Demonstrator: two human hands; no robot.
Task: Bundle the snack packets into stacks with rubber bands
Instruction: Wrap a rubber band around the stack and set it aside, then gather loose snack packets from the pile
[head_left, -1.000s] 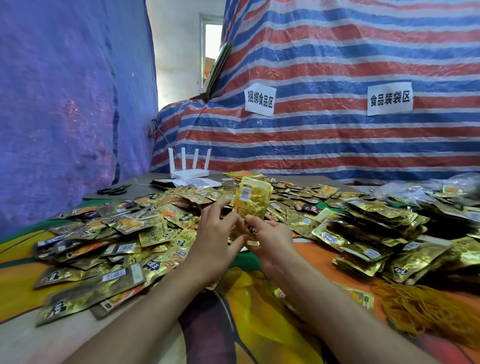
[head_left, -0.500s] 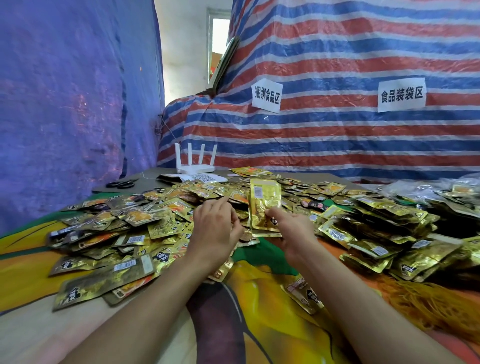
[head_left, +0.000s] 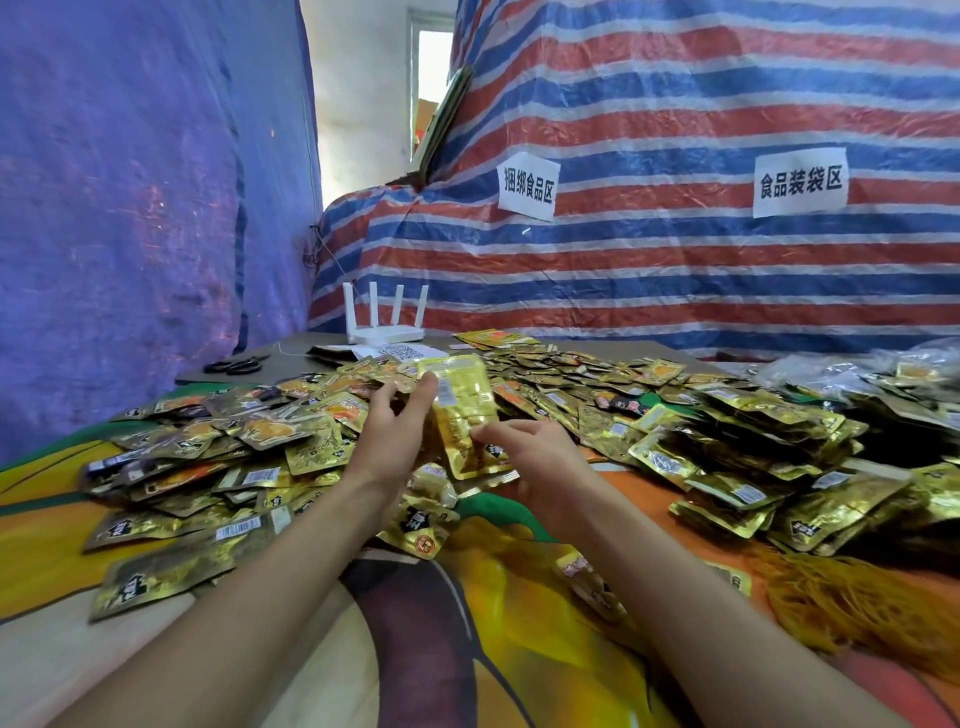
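A gold snack packet stack (head_left: 462, 410) stands upright between my hands at the centre of the table. My right hand (head_left: 524, 457) grips its lower edge, thumb across the front. My left hand (head_left: 395, 431) touches the stack's left side with straight fingers. Loose gold packets (head_left: 218, 457) lie heaped to the left and behind. Banded packet bundles (head_left: 753, 467) are piled on the right. A mass of orange rubber bands (head_left: 857, 603) lies at the right near me.
A white router (head_left: 384, 332) and black scissors (head_left: 234, 366) sit at the table's far left. Striped tarpaulin (head_left: 675, 260) with two paper signs rises behind the table. A blue tarpaulin wall (head_left: 130, 208) closes the left side. Clear bags (head_left: 841, 369) lie far right.
The packet stack has risen and tilted a little to the right. My left hand has opened and moved up against the stack's side. My right hand has shifted slightly right.
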